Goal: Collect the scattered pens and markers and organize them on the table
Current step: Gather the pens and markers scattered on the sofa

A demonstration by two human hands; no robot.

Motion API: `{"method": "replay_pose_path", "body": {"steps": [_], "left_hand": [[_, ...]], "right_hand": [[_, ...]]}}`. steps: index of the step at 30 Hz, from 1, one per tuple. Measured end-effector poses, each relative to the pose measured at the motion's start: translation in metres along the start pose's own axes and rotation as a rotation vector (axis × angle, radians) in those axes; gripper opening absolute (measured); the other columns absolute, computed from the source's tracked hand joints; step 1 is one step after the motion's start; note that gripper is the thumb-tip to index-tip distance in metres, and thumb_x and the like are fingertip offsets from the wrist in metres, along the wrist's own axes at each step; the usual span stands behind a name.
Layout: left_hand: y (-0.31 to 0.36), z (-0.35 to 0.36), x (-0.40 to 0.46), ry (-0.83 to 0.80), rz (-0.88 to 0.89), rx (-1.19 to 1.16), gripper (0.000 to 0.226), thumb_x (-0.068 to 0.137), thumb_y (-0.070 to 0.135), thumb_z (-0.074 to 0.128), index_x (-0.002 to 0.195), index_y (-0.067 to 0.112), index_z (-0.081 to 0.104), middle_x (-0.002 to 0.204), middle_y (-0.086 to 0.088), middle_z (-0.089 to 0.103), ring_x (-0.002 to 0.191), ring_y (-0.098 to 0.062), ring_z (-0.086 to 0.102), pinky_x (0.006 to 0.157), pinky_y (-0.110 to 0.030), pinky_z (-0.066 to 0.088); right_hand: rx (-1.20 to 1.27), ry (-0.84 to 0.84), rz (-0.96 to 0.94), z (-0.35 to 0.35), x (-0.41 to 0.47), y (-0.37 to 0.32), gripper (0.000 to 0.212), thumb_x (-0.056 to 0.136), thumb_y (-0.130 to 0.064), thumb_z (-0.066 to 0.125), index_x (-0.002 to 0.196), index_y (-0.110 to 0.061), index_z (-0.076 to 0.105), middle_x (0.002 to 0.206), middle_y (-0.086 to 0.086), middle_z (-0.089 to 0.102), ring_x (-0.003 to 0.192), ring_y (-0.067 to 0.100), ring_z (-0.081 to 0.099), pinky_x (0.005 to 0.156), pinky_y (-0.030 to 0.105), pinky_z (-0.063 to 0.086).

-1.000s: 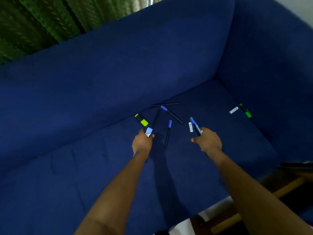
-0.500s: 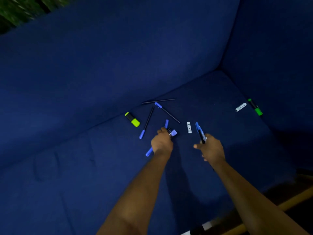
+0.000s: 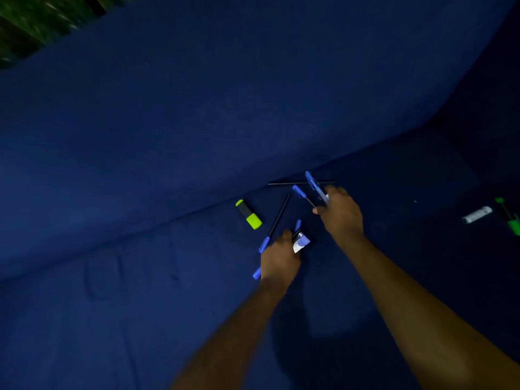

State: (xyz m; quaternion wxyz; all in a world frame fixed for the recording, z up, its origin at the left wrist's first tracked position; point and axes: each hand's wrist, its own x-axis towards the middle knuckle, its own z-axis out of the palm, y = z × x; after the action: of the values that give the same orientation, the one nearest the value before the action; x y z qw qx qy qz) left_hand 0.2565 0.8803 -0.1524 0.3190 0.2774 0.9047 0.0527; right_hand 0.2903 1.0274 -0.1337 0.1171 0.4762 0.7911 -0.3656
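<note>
Pens and markers lie scattered on a dark blue sofa seat (image 3: 168, 305). My left hand (image 3: 278, 261) is shut on a bunch of blue-capped pens (image 3: 300, 241), with one blue end sticking out below the fist. My right hand (image 3: 339, 213) is shut on a blue pen (image 3: 315, 187) that points up and left. A yellow highlighter (image 3: 249, 214) lies left of my hands. A black pen with a blue cap (image 3: 277, 222) lies between the highlighter and my left hand. Another blue-capped pen (image 3: 299, 192) and a thin black pen (image 3: 292, 182) lie by the backrest crease.
A green marker (image 3: 509, 216) and a small white piece (image 3: 477, 214) lie at the far right of the seat, near the sofa's armrest corner. The blue backrest (image 3: 225, 108) rises behind the pens. Green curtain fabric (image 3: 33, 23) shows at the top left.
My right hand has moved up and forward toward the pens by the backrest crease, still holding its blue pen. My left hand has stayed near the seat with its pens. The white piece beside it is gone.
</note>
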Motion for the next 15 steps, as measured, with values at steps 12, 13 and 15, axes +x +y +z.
{"method": "replay_pose_path", "body": {"steps": [12,13,15], "left_hand": [[-0.015,0.007,-0.001,0.138,0.117,0.024,0.021,0.075,0.015,0.066,0.094,0.011,0.057,0.077,-0.002,0.068,0.065,-0.021,0.065,0.050,-0.024,0.030],[-0.015,0.008,-0.002,0.131,0.164,0.063,0.030,0.063,0.017,0.075,0.087,0.014,0.057,0.068,0.002,0.065,0.052,-0.016,0.062,0.043,-0.020,0.026],[-0.015,0.015,-0.002,0.140,0.236,0.141,0.049,0.045,0.020,0.081,0.085,0.019,0.052,0.060,0.007,0.060,0.038,-0.010,0.054,0.033,-0.017,0.024]], "right_hand": [[-0.256,-0.056,-0.324,0.011,0.005,-0.027,0.022,0.090,-0.016,0.056,0.112,-0.011,0.053,0.115,0.007,0.059,0.098,0.030,0.061,0.071,0.034,0.044],[-0.317,-0.089,-0.425,0.009,0.006,-0.037,0.024,0.090,-0.016,0.056,0.114,-0.014,0.053,0.117,0.005,0.059,0.101,0.029,0.061,0.073,0.034,0.045],[-0.466,-0.204,-0.601,0.012,0.006,-0.054,0.028,0.089,-0.011,0.055,0.116,-0.018,0.053,0.118,0.003,0.056,0.106,0.028,0.058,0.075,0.034,0.045]]}}
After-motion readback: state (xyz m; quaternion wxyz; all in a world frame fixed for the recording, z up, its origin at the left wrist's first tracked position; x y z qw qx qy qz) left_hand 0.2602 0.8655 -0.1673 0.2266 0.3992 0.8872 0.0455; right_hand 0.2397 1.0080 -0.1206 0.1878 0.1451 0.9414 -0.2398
